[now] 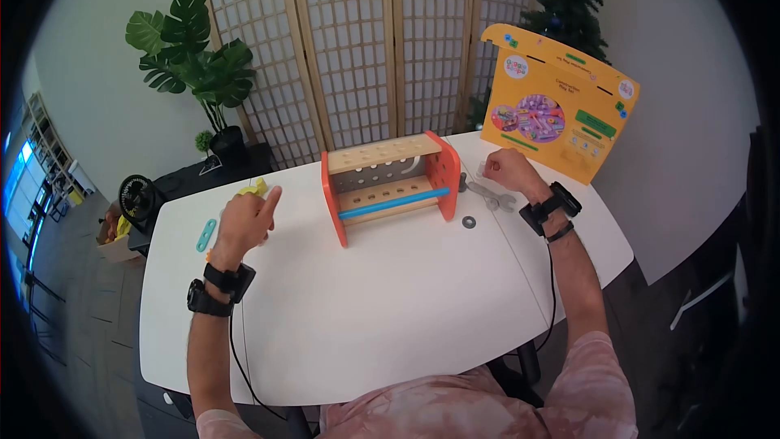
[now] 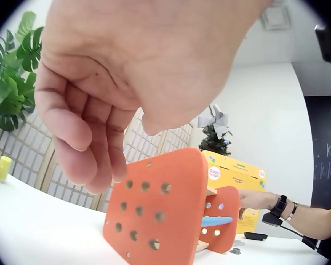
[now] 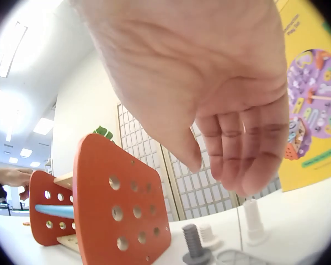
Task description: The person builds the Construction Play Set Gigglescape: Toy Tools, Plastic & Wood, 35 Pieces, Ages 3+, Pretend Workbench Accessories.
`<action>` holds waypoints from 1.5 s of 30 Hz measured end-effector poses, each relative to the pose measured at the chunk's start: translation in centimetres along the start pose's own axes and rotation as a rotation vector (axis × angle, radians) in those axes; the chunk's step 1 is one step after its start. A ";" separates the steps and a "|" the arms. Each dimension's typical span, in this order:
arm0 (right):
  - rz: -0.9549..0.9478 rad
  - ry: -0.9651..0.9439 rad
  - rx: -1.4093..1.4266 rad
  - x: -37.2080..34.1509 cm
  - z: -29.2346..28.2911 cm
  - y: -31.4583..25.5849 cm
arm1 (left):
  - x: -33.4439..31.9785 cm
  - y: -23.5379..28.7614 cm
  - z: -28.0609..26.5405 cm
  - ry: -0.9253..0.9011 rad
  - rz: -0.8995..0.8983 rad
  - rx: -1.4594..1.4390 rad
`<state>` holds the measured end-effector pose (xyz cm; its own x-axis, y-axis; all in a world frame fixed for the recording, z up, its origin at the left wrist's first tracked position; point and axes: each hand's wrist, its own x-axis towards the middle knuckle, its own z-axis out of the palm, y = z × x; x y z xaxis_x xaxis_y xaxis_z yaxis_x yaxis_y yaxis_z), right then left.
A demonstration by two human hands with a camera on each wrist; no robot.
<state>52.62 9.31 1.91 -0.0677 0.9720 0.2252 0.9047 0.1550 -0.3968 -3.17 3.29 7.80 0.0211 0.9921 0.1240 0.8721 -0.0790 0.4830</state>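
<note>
One toy toolbox [image 1: 388, 193] stands near the far edge of the bench [image 1: 390, 309], apparently already assembled; wrench [image 1: 496, 196], washer [image 1: 465, 223] and white bolt [image 3: 254, 222] are outside it. The left hand [image 1: 244, 223], loosely bent, holds nothing; the right hand [image 1: 515, 175] has relaxed fingers by the bolt's tip, contact unclear.

I count two bare hands [image 1: 244, 223], one tabletop [image 1: 366, 301], and one toy toolbox [image 1: 386, 154] with two orange side panels [image 2: 179, 204] and one blue rod [image 1: 394, 203]. One panel shows me nine large holes. Among the loose parts I get one turquoise strip [image 1: 206, 235], at least one grey wrench [image 1: 493, 196], one grey ring [image 1: 469, 222], one grey bolt [image 3: 193, 243] and two white pieces [image 3: 254, 218]; the yellow parts [image 1: 258, 187] are too hidden for me to number. Further off I have one yellow carton [image 1: 520, 85], two green plants [image 1: 191, 49], one fan [image 1: 140, 199], one decorated tree [image 1: 566, 12] and one folding screen [image 1: 349, 49].
</note>
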 end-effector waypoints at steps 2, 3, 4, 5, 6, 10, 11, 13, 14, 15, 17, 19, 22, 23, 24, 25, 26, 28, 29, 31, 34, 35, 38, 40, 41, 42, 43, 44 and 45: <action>-0.020 -0.039 -0.190 -0.9 1.1 0.5 | -0.5 -2.2 -0.3 0.011 -0.017 -0.002; -0.028 -0.048 -0.184 -1.4 1.5 0.7 | -0.6 -3.0 -0.4 0.010 -0.030 0.002; 0.042 -0.065 -0.193 -1.8 1.7 0.3 | -0.8 -4.1 -0.9 0.022 -0.021 0.002; 0.102 -0.080 -0.198 -1.7 2.0 -0.4 | -1.0 -5.2 -1.6 0.043 -0.017 0.006; 0.118 -0.088 -0.191 -1.7 2.1 -0.8 | -1.1 -6.1 -2.2 0.059 -0.015 -0.011; 0.092 -0.056 -0.207 -1.3 3.7 0.1 | -1.8 -8.5 -4.1 0.122 -0.056 0.065; 0.077 -0.062 -0.206 -1.1 3.9 0.1 | -1.8 -9.4 -4.3 0.129 -0.070 0.065; 0.087 -0.049 -0.277 -1.2 3.6 0.0 | -1.8 -10.8 -4.5 0.133 -0.058 0.106; 0.072 -0.013 -0.274 -1.9 2.9 -1.1 | -1.9 -11.2 -4.3 0.135 -0.064 0.103; 0.068 -0.016 -0.276 -2.3 2.2 -2.1 | -1.9 -11.5 -4.1 0.134 -0.049 0.141; 0.104 0.050 -0.350 -3.0 1.1 -3.7 | -2.2 -11.5 -4.0 0.132 -0.034 0.178; 0.089 0.076 -0.315 -3.2 0.1 -3.9 | -2.4 -11.0 -3.5 0.041 -0.154 0.038; 0.066 0.126 -0.223 -4.2 -1.4 -4.5 | -2.0 -11.2 -2.5 0.009 -0.165 0.042; 0.053 0.153 -0.167 -4.6 -2.1 -4.7 | -1.5 -11.9 -1.8 0.010 -0.163 0.039; 0.053 0.155 -0.169 -4.9 -2.5 -4.8 | -0.8 -13.0 -0.9 0.035 -0.097 0.025; -0.003 0.204 -0.175 -5.3 -2.9 -4.7 | -0.8 -13.0 -0.7 0.059 -0.034 0.010; -0.060 0.252 -0.179 -5.7 -3.3 -4.8 | -0.5 -12.9 -0.6 0.060 -0.035 0.010; -0.011 0.233 -0.125 -6.4 -4.5 -5.2 | -0.1 -12.4 -0.1 -0.002 -0.003 0.007; 0.042 0.218 -0.071 -6.6 -4.9 -5.2 | 0.0 -12.6 0.3 0.002 -0.004 0.005; 0.044 0.232 -0.024 -7.0 -5.3 -4.5 | 0.6 -13.6 1.5 -0.025 0.214 0.146; 0.039 0.279 0.029 -7.8 -6.0 -4.4 | 1.3 -15.2 3.1 -0.025 0.358 0.192; 0.030 0.309 0.034 -8.1 -6.3 -4.5 | 1.5 -15.2 3.2 -0.024 0.363 0.193; 0.029 0.348 0.039 -8.7 -6.8 -4.6 | 1.5 -14.9 3.2 -0.087 0.260 0.237; 0.024 0.372 0.038 -8.9 -6.9 -4.7 | 1.4 -14.6 3.0 -0.054 0.278 0.248; 0.012 0.392 0.037 -8.9 -7.0 -4.8 | 1.3 -14.4 2.9 -0.055 0.282 0.251; 0.014 0.395 0.037 -9.0 -7.1 -5.1 | 1.2 -14.3 2.9 -0.026 0.270 0.256; 0.002 0.418 0.036 -9.1 -7.1 -5.5 | 1.1 -13.9 2.7 0.005 0.260 0.262; -0.008 0.442 0.033 -9.1 -7.1 -5.9 | 0.8 -13.6 2.3 0.006 0.266 0.263; -0.004 0.449 0.031 -9.2 -7.1 -6.3 | 0.5 -13.4 1.9 0.056 0.246 0.216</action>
<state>50.54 -1.82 8.67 0.1247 0.7993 0.5879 0.8914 0.1700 -0.4202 -13.93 5.03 -0.25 0.2221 0.9384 0.2648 0.9280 -0.2868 0.2380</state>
